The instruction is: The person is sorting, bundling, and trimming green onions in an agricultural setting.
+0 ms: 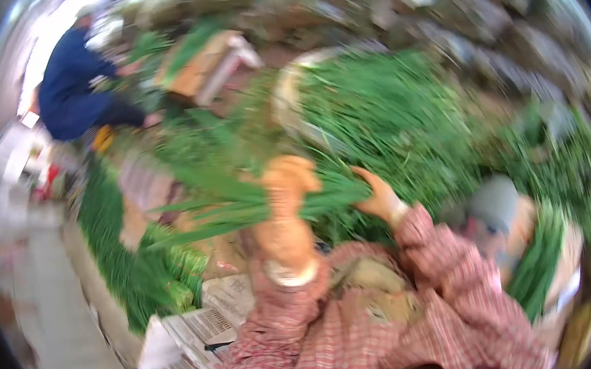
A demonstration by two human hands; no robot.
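A bunch of long green stalks point(226, 211), like chives or green onions, stretches sideways in front of my body. My left hand point(285, 200), blurred by motion, is wrapped round its middle. At the bunch's right end, my right hand point(381, 196) has its thumb and fingers curved about the stalks; its fingertips are partly hidden by the greens. Just beyond both hands lies a large heap of loose greens point(388, 110) in a wide round basket point(288, 99), whose pale rim shows on the left.
Bundled greens point(112, 254) lie on the left, beside a printed carton point(176, 348). A person in dark blue point(76, 81) bends near a box point(207, 67) at upper left. Another person's grey cap point(495, 203) and more stalks point(540, 260) are close on the right. Filled sacks point(465, 19) line the back.
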